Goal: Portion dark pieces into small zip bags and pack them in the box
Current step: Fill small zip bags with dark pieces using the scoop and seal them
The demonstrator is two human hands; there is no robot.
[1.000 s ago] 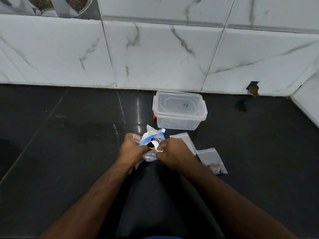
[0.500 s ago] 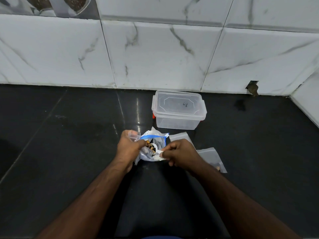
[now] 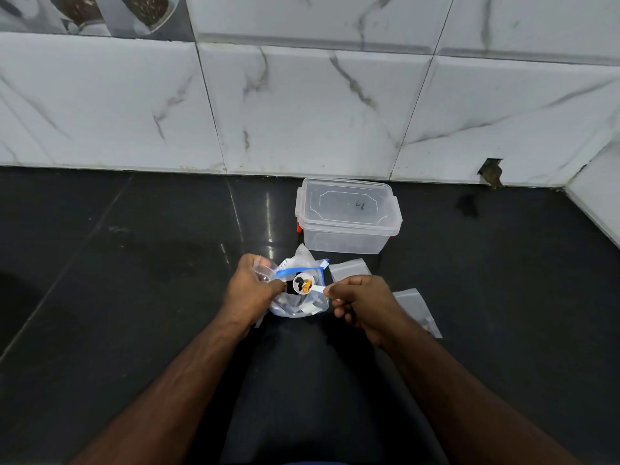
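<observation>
Right hand (image 3: 364,305) pinches a white scoop (image 3: 303,284) of dark pieces over the big zip bag (image 3: 298,302) the left hand (image 3: 250,290) grips, lidded clear box (image 3: 347,214) at one o'clock.

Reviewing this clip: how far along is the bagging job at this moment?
Early. One small bag on the counter already holds a few pieces. In hand: the right hand holds a white scoop loaded with pieces over the big bag, which the left hand grips. Left: another small bag looks unfilled, and the box is lidded, seemingly empty.
</observation>
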